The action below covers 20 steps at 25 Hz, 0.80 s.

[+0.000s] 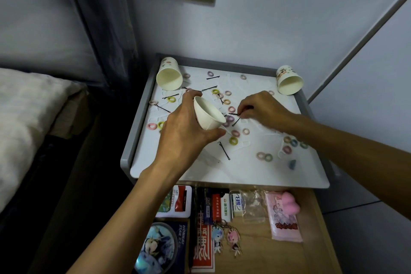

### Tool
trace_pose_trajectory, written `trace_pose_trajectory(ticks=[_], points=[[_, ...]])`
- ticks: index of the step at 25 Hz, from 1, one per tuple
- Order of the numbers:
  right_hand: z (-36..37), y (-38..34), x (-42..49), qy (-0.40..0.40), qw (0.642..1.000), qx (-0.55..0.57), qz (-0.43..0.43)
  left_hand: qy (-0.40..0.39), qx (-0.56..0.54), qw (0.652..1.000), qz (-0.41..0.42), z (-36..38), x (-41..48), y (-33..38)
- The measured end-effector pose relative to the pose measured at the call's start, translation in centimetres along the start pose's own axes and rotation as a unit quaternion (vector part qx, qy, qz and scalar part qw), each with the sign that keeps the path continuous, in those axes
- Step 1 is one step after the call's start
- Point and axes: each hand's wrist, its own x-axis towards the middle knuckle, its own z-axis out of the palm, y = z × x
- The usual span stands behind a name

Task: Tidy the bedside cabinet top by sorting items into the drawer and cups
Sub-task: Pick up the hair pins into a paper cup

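Observation:
My left hand (pixel 184 127) grips a white paper cup (pixel 208 113), tilted with its mouth toward the upper left, over the middle of the cabinet top (pixel 222 169). My right hand (pixel 262 109) pinches a black hairpin (pixel 233 114) just right of that cup. Several small coloured hair rings, such as a yellow one (pixel 233 140), and other black hairpins, such as one (pixel 224 151) below the cup, lie scattered over the white top. Two more paper cups stand at the back left (pixel 169 74) and back right (pixel 289 81) corners.
The open wooden drawer (pixel 262 251) below the top holds card boxes, an eraser, keychains, a pink tissue pack (pixel 284 218) and a round badge. A bed (pixel 26 113) lies to the left. A wall with a socket stands behind; a grey raised rim (pixel 138 118) edges the cabinet.

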Motion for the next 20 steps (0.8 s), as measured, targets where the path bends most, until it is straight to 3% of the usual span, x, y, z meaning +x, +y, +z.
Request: trace_pose_trajectory(ticks=[8,16,20], points=[[1.5,-0.1,0.4,0.043,0.997,0.04,0.043,0.0,0.002,1.0,0.002,0.0,0.0,-0.1],[1.9,-1.1,0.9,0.019,0.996,-0.077,0.047,0.001,0.007,1.0,0.006,-0.1,0.0,-0.1],[1.1,-0.5,0.2,0.056,0.994,-0.058,0.077,-0.003,0.001,1.0,0.008,-0.1,-0.1,0.0]])
